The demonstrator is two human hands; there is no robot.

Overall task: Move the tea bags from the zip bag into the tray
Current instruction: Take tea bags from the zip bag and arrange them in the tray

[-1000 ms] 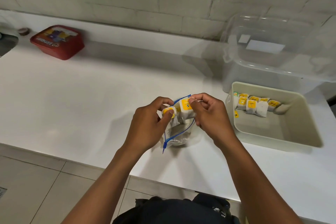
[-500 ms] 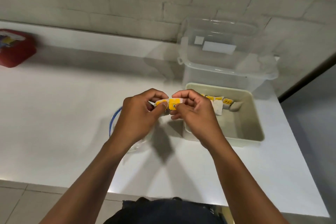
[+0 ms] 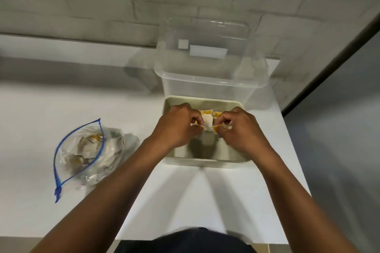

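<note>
Beige plastic tray [image 3: 205,162] dead centre on the white table [image 3: 61,109], and I've got both hands over it. My left hand [image 3: 176,127] has its fingers curled in, pinching a tea bag [image 3: 207,123] from the left side; my right hand [image 3: 239,129] is curled too, pinching at a yellow tag [image 3: 216,128] and what looks like the same cluster from the right. Whether that's one tea bag or two between the hands, I can't tell — it's blurred. The white pouch sits just above the tray floor, between my two thumbs, over the far half of the tray.

Beyond my knuckles, more tea bags with yellow tags [image 3: 207,112] lie against the tray's far wall.

Over on the left, well apart from the tray, the zip bag [image 3: 88,150] lies slumped on the table, its blue zip edge gaping open in a loop, with several tea bags inside [image 3: 90,144].

Far side of the tray, just touching or nearly so, stands a clear plastic container [image 3: 211,63] with a white label on its wall, backed up near the pale brick wall [image 3: 102,2]. Dark clothing [image 3: 185,240] shows at the near edge.
</note>
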